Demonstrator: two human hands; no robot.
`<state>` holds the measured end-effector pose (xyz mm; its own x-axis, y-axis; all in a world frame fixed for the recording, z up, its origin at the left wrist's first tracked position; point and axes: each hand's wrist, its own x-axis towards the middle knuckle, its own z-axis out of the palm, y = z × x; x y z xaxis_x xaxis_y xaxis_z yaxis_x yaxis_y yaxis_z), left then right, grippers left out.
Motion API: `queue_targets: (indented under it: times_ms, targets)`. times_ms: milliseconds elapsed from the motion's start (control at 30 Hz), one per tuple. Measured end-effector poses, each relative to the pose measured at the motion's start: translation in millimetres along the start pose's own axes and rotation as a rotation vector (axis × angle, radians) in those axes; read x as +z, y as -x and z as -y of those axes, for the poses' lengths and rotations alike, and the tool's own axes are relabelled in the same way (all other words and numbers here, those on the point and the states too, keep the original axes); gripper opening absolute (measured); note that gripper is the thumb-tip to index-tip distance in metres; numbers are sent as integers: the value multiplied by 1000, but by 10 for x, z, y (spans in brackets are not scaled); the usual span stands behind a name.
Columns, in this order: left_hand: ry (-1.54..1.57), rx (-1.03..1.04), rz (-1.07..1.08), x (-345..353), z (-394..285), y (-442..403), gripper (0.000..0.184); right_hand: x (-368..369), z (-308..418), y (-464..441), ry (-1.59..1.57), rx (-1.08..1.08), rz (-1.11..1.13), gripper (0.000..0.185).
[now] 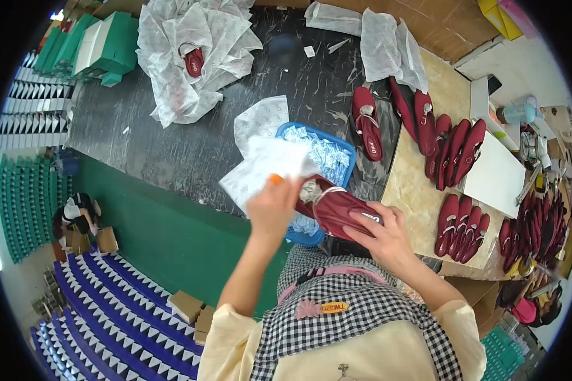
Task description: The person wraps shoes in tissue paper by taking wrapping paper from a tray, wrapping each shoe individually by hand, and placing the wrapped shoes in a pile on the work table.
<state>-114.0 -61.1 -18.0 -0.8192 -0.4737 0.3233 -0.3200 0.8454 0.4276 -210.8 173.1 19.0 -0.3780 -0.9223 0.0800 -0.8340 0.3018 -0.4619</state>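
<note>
My right hand (388,236) grips a dark red shoe (344,213) by its heel end, thumb and fingers around the opening. Clear wrapping and a pale strap show near the shoe's toe. Beside that toe, my left hand (272,208) is smeared by motion, with something orange at a fingertip. It overlaps a white tissue sheet (270,162); whether the fingers pinch it I cannot tell. Behind both hands, a blue basket (351,152) full of small white-and-blue packets sits at the table edge, partly hidden by the sheet and shoe.
More dark red shoes (367,124) lie to the right, several near a white box (492,184). Crumpled tissue (165,63) with a shoe on it lies on the black table (108,127). Green boxes (108,47) stand far left. Another person (79,213) crouches on the floor beyond.
</note>
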Motion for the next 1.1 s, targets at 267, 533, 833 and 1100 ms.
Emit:
queue_targets:
  times_ms: [267, 533, 833, 1100]
  targets:
    - [157, -183, -315, -705, 315, 86, 14, 644, 549, -2299, -1590, 443, -142, 40]
    - [376, -530, -74, -158, 349, -71, 25, 960, -207, -1604, -1021, 263, 110, 18]
    - [267, -318, 121, 125, 251, -213, 22, 1776, -2705, -603, 42, 633, -441, 37]
    - [-80, -163, 181, 387, 428, -416, 16, -505, -840, -264, -557, 629, 137, 29]
